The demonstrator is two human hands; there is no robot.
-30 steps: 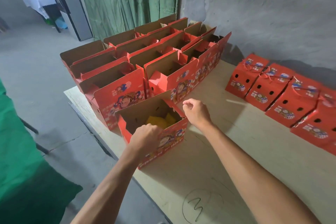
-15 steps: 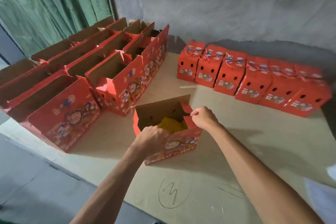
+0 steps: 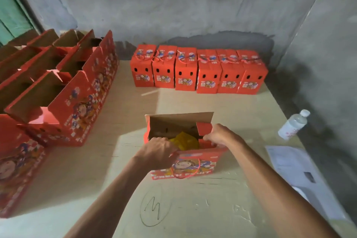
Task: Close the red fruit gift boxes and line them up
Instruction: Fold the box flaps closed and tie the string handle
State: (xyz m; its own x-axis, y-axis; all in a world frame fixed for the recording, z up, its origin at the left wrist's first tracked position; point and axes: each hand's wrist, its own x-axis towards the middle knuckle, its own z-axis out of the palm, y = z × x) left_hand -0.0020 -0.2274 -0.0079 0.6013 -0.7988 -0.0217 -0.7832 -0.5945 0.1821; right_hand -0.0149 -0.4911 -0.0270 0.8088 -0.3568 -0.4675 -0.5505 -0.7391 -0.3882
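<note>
Off to the left of your hands stand the open boxes (image 3: 58, 91), flaps up, on the tabletop (image 3: 212, 208). Your left hand (image 3: 157, 153) grips the near top edge of the open box (image 3: 183, 147) in front of you, while your right hand (image 3: 222, 135) pinches its red side flap (image 3: 204, 129). Beyond both hands, six closed boxes (image 3: 199, 71) sit lined up against the wall, and a water bottle (image 3: 293, 124) lies to the right of your right hand.

- The box (image 3: 185, 147) has come away from the open boxes (image 3: 58, 91), out to the middle of the table (image 3: 212, 208)
- The right hand (image 3: 222, 135), a second ago above the rim, now pinches the red side flap (image 3: 204, 129) between its fingertips
</note>
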